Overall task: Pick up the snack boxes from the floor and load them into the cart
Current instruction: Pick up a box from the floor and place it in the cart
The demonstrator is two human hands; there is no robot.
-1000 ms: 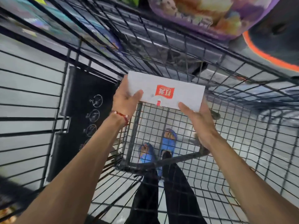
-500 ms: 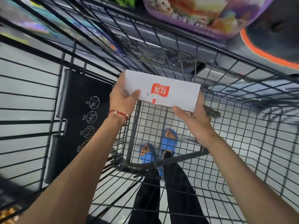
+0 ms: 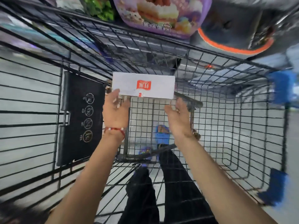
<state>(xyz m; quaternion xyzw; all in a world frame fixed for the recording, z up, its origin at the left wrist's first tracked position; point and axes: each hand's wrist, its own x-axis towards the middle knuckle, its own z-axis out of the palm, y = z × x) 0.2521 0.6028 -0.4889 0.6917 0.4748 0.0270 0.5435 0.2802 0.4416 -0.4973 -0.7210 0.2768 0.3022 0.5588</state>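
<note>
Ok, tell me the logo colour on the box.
Red logo on the white box, head view.

Soft, even light falls from overhead, bright enough that the pale floor (image 3: 210, 126) and the white snack box (image 3: 143, 85) read clean, without glare or hard shadows. The middle is sharpest: the box's red logo stays crisp. Motion blur smears the edges: the blue corner bumpers (image 3: 282, 88) on the right, the green package (image 3: 98, 10) at the top and the left-hand bars of the cart (image 3: 32, 110) streak. The fingertips (image 3: 122, 102) of the left hand (image 3: 115, 110) break into blocky compression squares. Wide-angle distortion bows the wires outward.
</note>
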